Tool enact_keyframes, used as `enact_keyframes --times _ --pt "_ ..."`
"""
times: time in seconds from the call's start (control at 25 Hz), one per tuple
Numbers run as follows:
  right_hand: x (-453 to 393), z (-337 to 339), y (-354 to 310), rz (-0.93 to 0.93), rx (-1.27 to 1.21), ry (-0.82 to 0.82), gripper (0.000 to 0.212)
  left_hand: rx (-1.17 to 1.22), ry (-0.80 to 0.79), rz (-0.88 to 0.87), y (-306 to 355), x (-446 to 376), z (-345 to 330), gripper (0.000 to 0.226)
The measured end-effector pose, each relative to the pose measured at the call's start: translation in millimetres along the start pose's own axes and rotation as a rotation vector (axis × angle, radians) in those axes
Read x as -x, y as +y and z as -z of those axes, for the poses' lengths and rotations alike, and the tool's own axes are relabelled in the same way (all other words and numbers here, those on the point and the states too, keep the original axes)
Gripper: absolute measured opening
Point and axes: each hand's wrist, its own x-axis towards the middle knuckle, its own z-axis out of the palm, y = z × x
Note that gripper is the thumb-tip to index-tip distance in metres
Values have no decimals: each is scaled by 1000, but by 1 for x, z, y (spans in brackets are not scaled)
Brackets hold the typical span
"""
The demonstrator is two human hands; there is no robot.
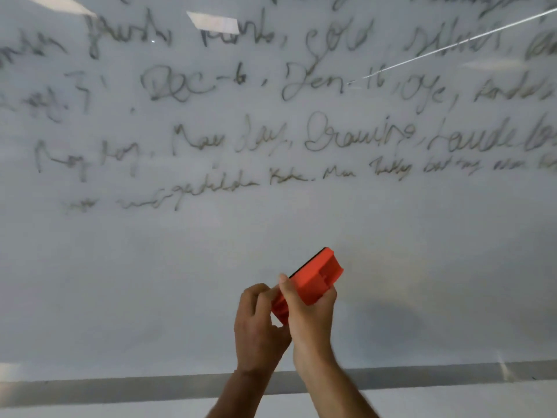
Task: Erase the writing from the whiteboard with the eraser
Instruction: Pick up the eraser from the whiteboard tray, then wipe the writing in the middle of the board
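You are gripping the orange eraser [313,279] with your right hand [310,321] and left hand [259,324], near the whiteboard's [150,282] bottom edge, below the writing [358,137]. Be pressing its dark felt flat.

Bright rectangular ceiling-light reflections [212,22] glare toward twelve o'clock, a thin bright streak [452,45] slants at two, and a grey band [120,390] runs along six.

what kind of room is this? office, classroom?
Likely an office or classroom, can't tell which. A large wall whiteboard covered in handwriting, reflections of rectangular ceiling light panels in its surface, and an orange eraser held in both hands.
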Motion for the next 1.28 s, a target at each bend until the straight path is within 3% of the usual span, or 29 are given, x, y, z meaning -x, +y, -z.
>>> enact_keyframes --times 0.12,0.24,0.44,0.56,0.68,0.88,1.04,1.16,1.28 --pt "1 -14 -25 158 115 58 70 18 87 -97 4 -22 9 69" --pt "-16 -12 -62 400 249 131 78 -30 130 -334 -1 -48 18 64" --pt "-78 -1 -134 999 505 266 71 -276 -25 -662 -2 -115 13 54" --pt "-129 4 -168 1217 692 337 62 -450 -136 -859 4 -147 -6 63" --pt "-176 13 -198 1324 795 453 56 -568 -165 -907 12 -174 -25 72" --pt "-220 10 -250 1386 648 510 50 -662 -88 -850 11 -186 -58 83" --pt "-215 -20 -236 1589 664 343 45 -688 0 -876 -2 -182 -76 84" --pt "-212 -3 -195 1836 906 117 48 -718 17 -925 -6 -184 -76 81" --pt "-225 36 -192 1881 965 113 37 -708 7 -976 -9 -183 -74 77"
